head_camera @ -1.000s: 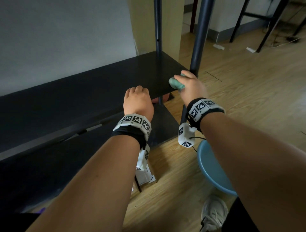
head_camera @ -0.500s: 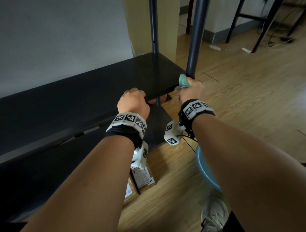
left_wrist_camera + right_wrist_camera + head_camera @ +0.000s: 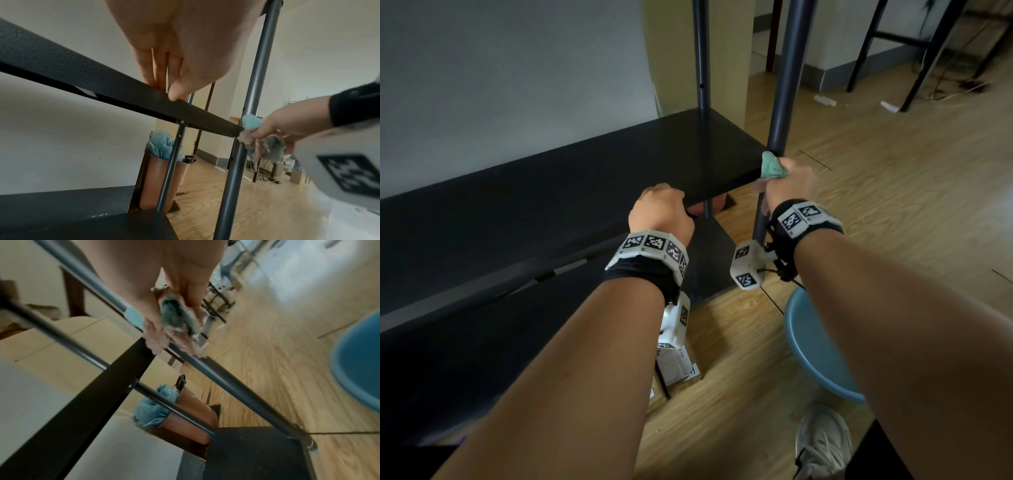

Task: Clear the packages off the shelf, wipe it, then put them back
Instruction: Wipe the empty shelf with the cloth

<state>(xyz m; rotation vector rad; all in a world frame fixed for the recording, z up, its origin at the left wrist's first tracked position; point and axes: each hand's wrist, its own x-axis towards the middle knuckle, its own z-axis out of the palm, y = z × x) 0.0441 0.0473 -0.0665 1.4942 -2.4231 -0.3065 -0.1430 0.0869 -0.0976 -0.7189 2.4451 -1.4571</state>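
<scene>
Left hand (image 3: 661,214) on shelf (image 3: 551,192) front edge, dead centre. Right hand (image 3: 792,185) w/ cloth (image 3: 771,166) at 1 o'clock, on shelf's right front corner, against upright post (image 3: 786,78). Stool (image 3: 815,346) at 4 o'clock on floor (image 3: 893,192), shoe (image 3: 823,442) nearer at 5. Packages (image 3: 677,363) at 6, on floor below left wrist. Bin (image 3: 162,180) under shelf, behind rear post (image 3: 701,51).

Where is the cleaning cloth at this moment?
The cloth is bunched in the right hand, pressed at the front right corner of the black shelf, against the grey upright post; the left wrist view shows it touching that corner.
</scene>
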